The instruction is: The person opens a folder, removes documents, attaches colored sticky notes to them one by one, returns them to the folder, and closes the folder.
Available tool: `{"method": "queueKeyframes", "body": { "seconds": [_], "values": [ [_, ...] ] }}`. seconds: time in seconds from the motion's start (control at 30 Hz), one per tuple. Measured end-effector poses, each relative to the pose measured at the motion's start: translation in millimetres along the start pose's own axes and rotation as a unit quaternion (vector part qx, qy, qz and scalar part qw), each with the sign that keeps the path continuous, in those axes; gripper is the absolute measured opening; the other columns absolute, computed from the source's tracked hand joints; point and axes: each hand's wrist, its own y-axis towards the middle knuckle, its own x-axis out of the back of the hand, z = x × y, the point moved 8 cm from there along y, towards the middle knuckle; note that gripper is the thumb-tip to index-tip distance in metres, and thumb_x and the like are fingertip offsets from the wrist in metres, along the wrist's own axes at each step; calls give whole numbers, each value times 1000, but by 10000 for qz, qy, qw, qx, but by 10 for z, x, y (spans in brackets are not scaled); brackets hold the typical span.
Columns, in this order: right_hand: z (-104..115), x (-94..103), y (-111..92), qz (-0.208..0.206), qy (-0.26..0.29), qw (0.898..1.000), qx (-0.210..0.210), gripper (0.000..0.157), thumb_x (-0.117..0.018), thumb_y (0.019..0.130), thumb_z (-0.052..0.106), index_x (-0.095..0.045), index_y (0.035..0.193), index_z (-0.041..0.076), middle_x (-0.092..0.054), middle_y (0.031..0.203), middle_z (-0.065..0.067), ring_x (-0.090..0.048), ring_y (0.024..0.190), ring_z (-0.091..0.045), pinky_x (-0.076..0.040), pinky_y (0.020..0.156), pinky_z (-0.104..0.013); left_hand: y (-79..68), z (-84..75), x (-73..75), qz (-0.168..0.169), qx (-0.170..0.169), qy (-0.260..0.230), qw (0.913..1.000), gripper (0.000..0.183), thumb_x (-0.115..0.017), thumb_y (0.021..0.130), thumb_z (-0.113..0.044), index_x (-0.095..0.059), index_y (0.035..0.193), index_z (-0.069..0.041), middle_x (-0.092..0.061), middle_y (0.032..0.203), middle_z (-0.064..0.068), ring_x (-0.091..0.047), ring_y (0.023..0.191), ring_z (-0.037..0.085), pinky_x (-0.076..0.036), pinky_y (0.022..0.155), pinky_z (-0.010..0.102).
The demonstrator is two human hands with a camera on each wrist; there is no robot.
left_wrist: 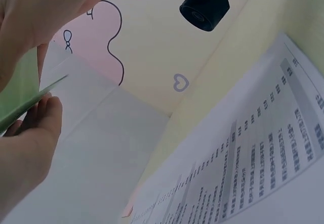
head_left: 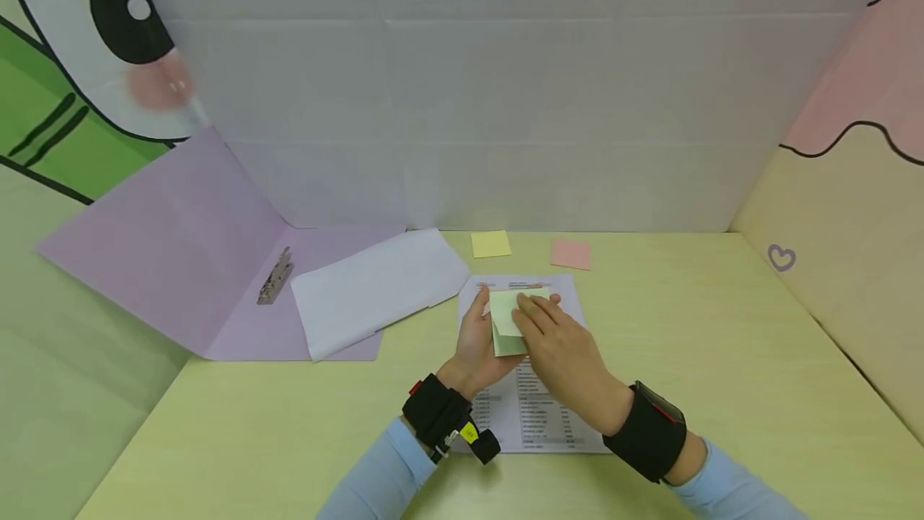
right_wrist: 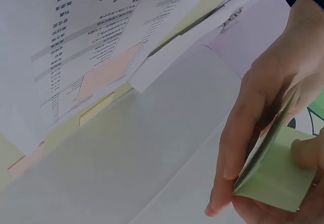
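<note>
My left hand (head_left: 482,351) holds a small pad of light green sticky notes (head_left: 508,345) above a printed sheet (head_left: 545,416). My right hand (head_left: 566,355) pinches the top green note, its fingers lying over the front. In the right wrist view the green note (right_wrist: 281,178) stands bent away from the rest of the pad, with a thumb (right_wrist: 308,154) on it. The left hand (right_wrist: 263,97) is behind the pad there. In the left wrist view the pad (left_wrist: 23,107) shows partly between both hands, its far side hidden.
A yellow note (head_left: 491,244) and a pink note (head_left: 570,255) lie behind the printed sheet. Another pink note (right_wrist: 109,72) is on the sheet. At left, an open purple folder (head_left: 231,319) with a metal clip (head_left: 275,278) lies under folded white paper (head_left: 375,287). A grey wall stands behind.
</note>
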Motion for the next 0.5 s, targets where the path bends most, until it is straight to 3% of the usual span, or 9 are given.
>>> {"method": "queueKeyframes", "body": {
  "seconds": [0.1, 0.27, 0.37, 0.5],
  "values": [
    [-36, 5, 3, -25, 29, 9998, -172, 31, -74, 70, 2, -66, 100, 0, -66, 108, -13, -62, 102, -24, -49, 87, -32, -28, -10, 12, 70, -20, 49, 10000, 69, -11, 93, -47, -5, 146, -3, -25, 148, 11, -35, 131, 17, -30, 105, 27],
    [-81, 13, 12, 10, 243, 9989, -397, 30, -74, 73, 4, -66, 102, 1, -67, 107, -14, -64, 100, -24, -50, 84, -35, -74, -27, 22, 191, -95, 474, 9986, 67, -15, 78, -12, -8, 144, -3, -35, 137, 3, -40, 123, 11, -35, 100, 25],
    [-94, 14, 6, 14, 405, 9981, -462, 31, -74, 73, 3, -65, 102, 0, -67, 106, -14, -64, 98, -25, -51, 82, -35, -72, -25, 91, -220, -94, 929, 9954, 60, -17, 81, -3, -16, 141, -3, -45, 126, -2, -47, 113, 7, -40, 94, 22],
    [-101, 10, -9, 30, 496, 9975, -493, 31, -74, 72, 2, -65, 102, 0, -67, 104, -15, -65, 95, -25, -53, 76, -35, -71, -16, 200, -881, 7, 1523, 9844, 49, -19, 92, 2, -20, 141, -1, -48, 121, -4, -51, 107, 4, -44, 89, 20]
  ]
}}
